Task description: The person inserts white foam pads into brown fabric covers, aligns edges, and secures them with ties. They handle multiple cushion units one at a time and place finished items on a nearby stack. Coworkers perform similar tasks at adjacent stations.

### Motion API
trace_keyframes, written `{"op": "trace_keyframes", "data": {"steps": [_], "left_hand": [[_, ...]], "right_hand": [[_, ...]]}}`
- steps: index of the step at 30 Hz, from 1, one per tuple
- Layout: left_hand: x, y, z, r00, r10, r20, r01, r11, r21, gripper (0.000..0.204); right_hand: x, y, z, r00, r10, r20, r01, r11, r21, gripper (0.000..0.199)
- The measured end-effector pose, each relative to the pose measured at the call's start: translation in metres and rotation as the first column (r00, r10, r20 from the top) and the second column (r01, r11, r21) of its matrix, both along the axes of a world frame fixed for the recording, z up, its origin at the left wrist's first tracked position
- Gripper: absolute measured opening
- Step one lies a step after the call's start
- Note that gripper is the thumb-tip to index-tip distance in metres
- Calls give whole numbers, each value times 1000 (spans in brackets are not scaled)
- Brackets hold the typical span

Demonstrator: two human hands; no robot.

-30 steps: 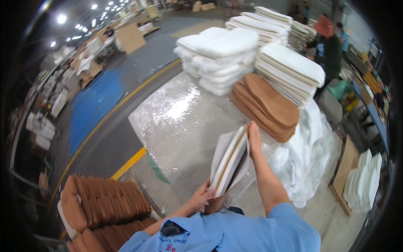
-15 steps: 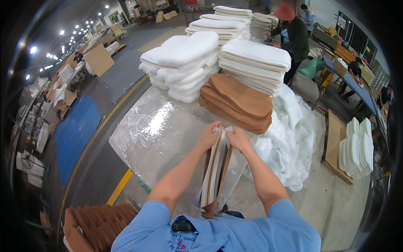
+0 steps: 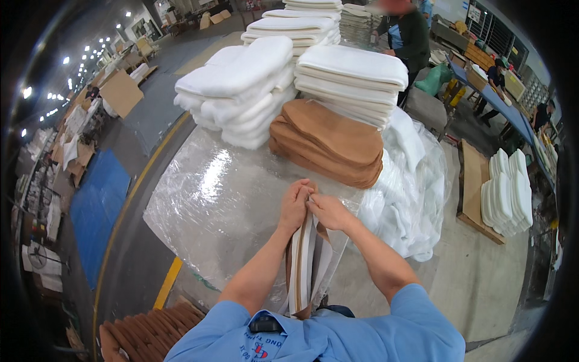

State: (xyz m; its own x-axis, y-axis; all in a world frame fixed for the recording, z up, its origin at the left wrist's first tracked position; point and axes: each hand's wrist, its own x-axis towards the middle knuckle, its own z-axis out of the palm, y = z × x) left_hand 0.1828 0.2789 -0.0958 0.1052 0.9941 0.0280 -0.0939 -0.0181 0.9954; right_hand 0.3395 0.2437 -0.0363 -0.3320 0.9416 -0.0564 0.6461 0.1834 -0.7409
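Both hands meet over the near part of the plastic-wrapped table (image 3: 199, 205). My left hand (image 3: 295, 206) is closed on the far end of a brown fabric cover (image 3: 300, 265), its pale inner side and a long zipper-like strip showing. My right hand (image 3: 329, 212) pinches the same end, its fingers against the left ones. The cover hangs lengthwise toward my body, its edges slightly apart; the gripped end is hidden by my fingers. Just beyond lies a stack of brown fabric covers (image 3: 329, 139). Behind it stand white padded cushions (image 3: 353, 69) and fluffier white cushions (image 3: 241, 78).
Clear plastic wrap with white material (image 3: 407, 199) bulges at the table's right. A cardboard sheet (image 3: 473, 187) and white cushions (image 3: 506, 193) lie on the floor farther right. Brown cushions (image 3: 151, 332) stand at lower left. A person in a dark jacket (image 3: 410, 39) works beyond the stacks.
My hands have come together at the cover's far end, where before they held its two edges slightly apart. The whole view has shifted a little.
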Motion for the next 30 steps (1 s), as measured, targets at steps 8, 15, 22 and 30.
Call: {"op": "trace_keyframes", "data": {"steps": [8,15,22,30], "left_hand": [[4,-13,-7,893,317,-319,10,694,720,16],[-6,-25,14,963,255,-91,-217,928,302,21],[-6,-22,14,960,279,-28,-258,918,302,18],[-6,-27,7,969,247,-25,-231,935,270,13]], "right_hand": [[8,-15,0,982,178,-66,-178,984,4,33],[18,51,-26,688,-227,-689,136,973,-184,38],[-16,77,-62,759,-118,-641,-59,967,-247,34],[-22,71,-83,847,-68,-527,94,995,22,27]]}}
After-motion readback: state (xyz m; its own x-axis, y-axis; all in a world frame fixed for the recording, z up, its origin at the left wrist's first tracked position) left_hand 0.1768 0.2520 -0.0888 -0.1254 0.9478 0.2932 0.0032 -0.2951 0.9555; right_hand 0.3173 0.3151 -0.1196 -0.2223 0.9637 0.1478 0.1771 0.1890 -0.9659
